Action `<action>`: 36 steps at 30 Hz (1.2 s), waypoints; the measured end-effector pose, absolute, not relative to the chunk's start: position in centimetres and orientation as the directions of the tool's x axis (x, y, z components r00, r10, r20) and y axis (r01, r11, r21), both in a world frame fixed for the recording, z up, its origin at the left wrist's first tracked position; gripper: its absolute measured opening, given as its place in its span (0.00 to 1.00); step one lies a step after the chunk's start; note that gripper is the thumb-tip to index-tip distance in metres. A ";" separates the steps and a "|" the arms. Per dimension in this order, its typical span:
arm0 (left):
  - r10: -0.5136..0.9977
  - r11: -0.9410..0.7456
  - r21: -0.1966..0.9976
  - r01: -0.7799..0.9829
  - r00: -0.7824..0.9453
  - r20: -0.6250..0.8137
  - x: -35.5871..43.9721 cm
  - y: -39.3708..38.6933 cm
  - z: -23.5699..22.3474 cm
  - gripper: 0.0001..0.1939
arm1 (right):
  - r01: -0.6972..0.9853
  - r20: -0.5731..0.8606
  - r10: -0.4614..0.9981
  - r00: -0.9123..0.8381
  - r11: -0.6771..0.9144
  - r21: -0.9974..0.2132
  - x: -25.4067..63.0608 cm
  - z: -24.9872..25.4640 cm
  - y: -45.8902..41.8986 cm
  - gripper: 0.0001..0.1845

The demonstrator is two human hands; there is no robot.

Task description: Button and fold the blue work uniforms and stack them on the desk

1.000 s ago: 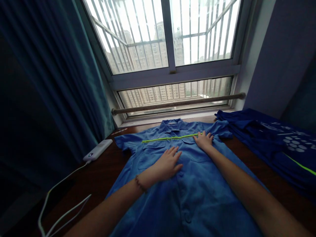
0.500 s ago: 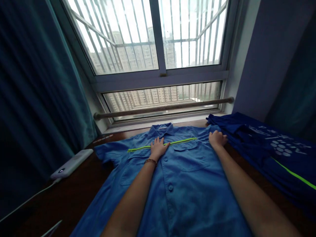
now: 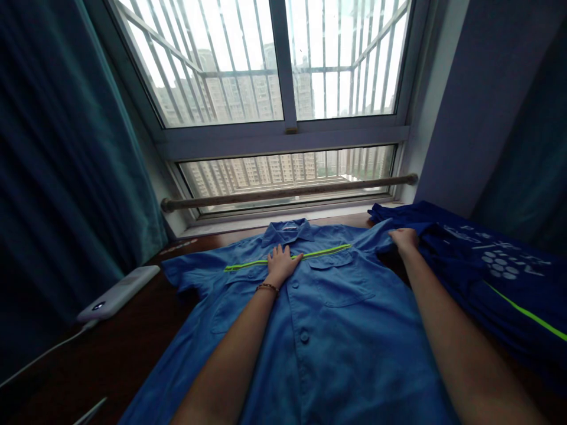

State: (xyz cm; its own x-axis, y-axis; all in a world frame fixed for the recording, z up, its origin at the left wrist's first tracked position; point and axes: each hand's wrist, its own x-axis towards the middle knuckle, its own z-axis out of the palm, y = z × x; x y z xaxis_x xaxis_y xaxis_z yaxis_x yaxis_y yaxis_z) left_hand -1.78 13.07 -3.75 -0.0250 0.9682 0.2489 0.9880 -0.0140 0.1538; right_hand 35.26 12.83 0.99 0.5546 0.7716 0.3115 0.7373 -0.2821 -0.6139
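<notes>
A blue short-sleeved button-up shirt lies front side up, its collar toward the window. A yellow-green strip runs across its chest above two flap pockets. My left hand, with a beaded bracelet at the wrist, presses flat on the chest beside the button placket, fingers spread. At the right, my right hand is closed on the end of the shirt's sleeve, which is drawn outward. Its fingertips are partly hidden behind the hand.
Dark blue clothing with white print lies at the right, close to my right hand. A white power bank with a cable rests on the dark wooden surface at the left. Behind are a rail, a barred window and curtains.
My right hand has moved outward to the right, pulling the sleeve straighter. My left hand stays on the chest. The view has shifted slightly.
</notes>
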 end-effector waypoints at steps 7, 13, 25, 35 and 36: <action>0.954 -0.025 0.168 0.985 -0.026 0.300 -1.9 12.8 -3.7 0.36 | 0.831 0.517 0.855 0.022 0.272 -0.485 28.4 5.5 12.0 0.14; 0.931 -0.033 0.193 0.981 -0.040 0.362 -2.0 12.9 -3.8 0.32 | 0.822 0.441 0.886 -0.142 0.354 -0.447 24.5 6.3 11.1 0.18; 0.941 0.006 0.349 0.937 -0.124 0.316 -4.3 13.7 -0.3 0.21 | 0.928 0.187 0.930 -0.317 0.345 -0.143 18.9 -2.7 10.2 0.30; 0.662 0.452 0.568 0.688 -0.686 0.302 -24.3 7.1 5.0 0.13 | 0.938 0.169 0.936 -0.309 0.330 -0.110 19.2 -3.0 10.5 0.31; 0.652 0.452 0.595 0.665 -0.701 0.289 -25.5 6.2 4.6 0.11 | 0.938 0.170 0.936 -0.308 0.329 -0.108 19.1 -3.1 10.5 0.31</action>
